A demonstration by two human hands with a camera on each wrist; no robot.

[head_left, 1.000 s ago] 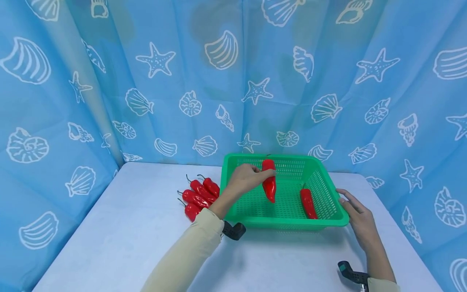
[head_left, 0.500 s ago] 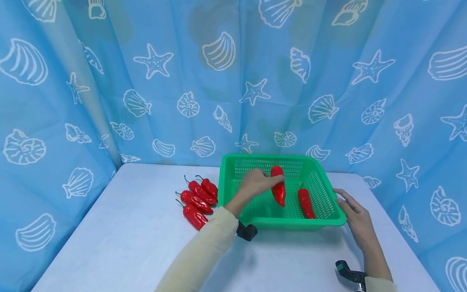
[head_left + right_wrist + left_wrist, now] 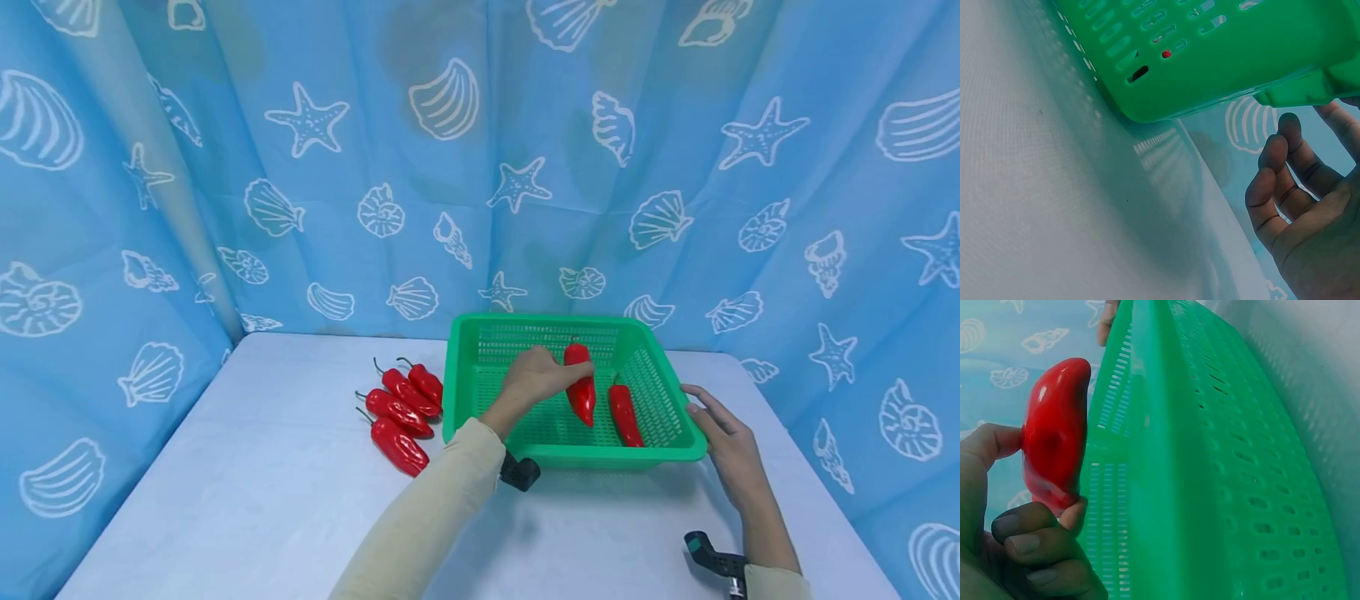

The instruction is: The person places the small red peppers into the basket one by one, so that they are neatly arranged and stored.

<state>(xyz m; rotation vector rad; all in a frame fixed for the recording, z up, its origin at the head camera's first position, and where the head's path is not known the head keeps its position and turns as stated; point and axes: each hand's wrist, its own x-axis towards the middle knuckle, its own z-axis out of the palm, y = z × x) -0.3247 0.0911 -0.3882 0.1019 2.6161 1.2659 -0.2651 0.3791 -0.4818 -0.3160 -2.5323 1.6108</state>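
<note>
My left hand (image 3: 536,377) pinches a long, glossy red pepper (image 3: 579,396) between thumb and fingers, above the inside of a green perforated plastic basket (image 3: 570,454). The pepper points tip down, its stem toward the back. Close up in the left wrist view, the same pepper (image 3: 1055,431) hangs beside the basket wall (image 3: 1172,469). A second red pepper (image 3: 625,415) lies in the basket's right part. At the right rim, my right hand (image 3: 731,450) holds the edge with thumb and index finger. Its other fingers (image 3: 1274,150) curl loosely below; the thumb is mostly hidden.
Left of the basket, several red peppers (image 3: 397,408) lie side by side on the white table (image 3: 247,467), stems to the upper left. A blue curtain (image 3: 337,167) with white shells and starfish hangs behind and at both sides.
My left hand has carried the pepper rightward and slightly lower over the basket, nearer the pepper inside. The right hand stays at the rim. The camera view has shifted slightly.
</note>
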